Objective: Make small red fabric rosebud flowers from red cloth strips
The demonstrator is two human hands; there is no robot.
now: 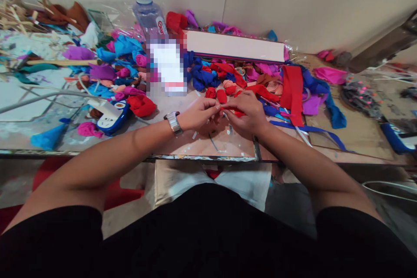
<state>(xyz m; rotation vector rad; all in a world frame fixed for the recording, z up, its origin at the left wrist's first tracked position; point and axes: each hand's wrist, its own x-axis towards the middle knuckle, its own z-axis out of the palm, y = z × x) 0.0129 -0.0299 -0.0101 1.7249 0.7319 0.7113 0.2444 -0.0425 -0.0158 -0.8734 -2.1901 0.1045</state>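
My left hand (206, 110), with a metal watch (173, 123) on its wrist, is closed in a pinch near the table's front edge. Fingertip to fingertip with it, my right hand (246, 110) pinches too. Between them shows a small piece of red crepe paper (222, 107), mostly covered by the fingers. More red crepe paper (239, 114) shows beneath the right hand. Just beyond the fingertips stand small red paper rolls (222, 96). A wide red strip (292, 95) lies to the right of the right hand.
Heaped coloured crepe paper (205, 77) spreads behind my hands. A plastic bottle (150, 15) and a partly blurred phone (169, 67) stand at the back, beside a long pale box (234, 45). On the left sits a power strip (112, 117) with a cable; a blue ribbon (312, 129) lies right.
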